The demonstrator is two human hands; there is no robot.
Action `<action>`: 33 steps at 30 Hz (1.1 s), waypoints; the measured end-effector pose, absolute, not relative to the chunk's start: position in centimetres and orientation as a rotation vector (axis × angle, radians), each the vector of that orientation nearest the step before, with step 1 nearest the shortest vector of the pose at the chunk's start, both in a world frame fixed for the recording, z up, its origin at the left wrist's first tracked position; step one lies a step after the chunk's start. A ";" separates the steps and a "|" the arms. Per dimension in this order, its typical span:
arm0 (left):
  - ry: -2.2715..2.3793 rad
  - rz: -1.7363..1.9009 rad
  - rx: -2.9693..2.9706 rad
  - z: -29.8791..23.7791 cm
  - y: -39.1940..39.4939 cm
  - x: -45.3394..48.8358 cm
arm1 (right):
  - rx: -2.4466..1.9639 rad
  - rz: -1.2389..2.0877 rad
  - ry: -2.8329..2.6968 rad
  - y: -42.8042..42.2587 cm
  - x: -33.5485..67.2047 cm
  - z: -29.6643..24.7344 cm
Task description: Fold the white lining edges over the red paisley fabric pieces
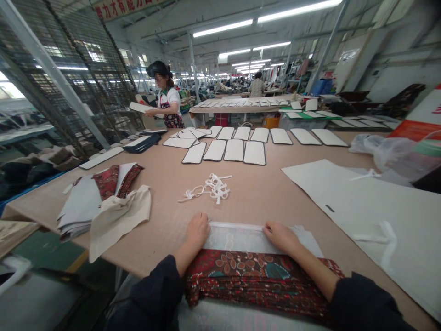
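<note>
My left hand [199,229] is closed with its fingers pinched at the left end of a pale grey fabric strip [237,236]. At the strip's other end, the fingers of my right hand [280,235] are curled closed on the same far edge, which lies straight between the hands. Nearer to me, a stack of folded red-brown patterned fabric [255,280] lies along the table edge, under my forearms. The layers show as tight folds. Just beyond my hands is a loose tangle of white tape [215,187].
Patterned and grey fabric pieces [103,193] with a cream cloth lie at the left. Dark-edged white panels [255,152] stand in rows across the table [165,207]. A large white sheet [372,207] covers the right side. A co-worker [168,99] holds a panel at the far left.
</note>
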State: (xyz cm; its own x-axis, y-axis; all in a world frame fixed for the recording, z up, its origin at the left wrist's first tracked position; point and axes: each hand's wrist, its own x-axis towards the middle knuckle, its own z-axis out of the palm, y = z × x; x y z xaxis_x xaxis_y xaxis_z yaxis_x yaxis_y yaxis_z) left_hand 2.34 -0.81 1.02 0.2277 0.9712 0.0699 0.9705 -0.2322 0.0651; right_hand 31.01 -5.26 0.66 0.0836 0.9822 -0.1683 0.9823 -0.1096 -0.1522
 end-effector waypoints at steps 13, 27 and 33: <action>1.465 -0.253 3.037 1.4 -2.7 4.2 | 2.335 -0.467 2.057 -4.3 31.2 1.4; 1.561 -0.367 2.865 2.8 -3.6 7.4 | 2.285 -0.368 2.025 -4.6 30.3 2.0; 1.162 -0.138 2.943 4.1 -4.5 13.4 | 2.277 -0.254 2.046 -4.9 29.6 2.1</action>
State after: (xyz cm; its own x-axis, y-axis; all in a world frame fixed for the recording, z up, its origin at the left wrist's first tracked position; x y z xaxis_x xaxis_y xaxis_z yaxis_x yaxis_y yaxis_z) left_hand 13.42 -4.48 4.06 0.7270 0.6829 -0.0713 0.6807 -0.7305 -0.0556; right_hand 29.63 -4.91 2.14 0.1001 0.9805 -0.1690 0.9921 -0.1113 -0.0580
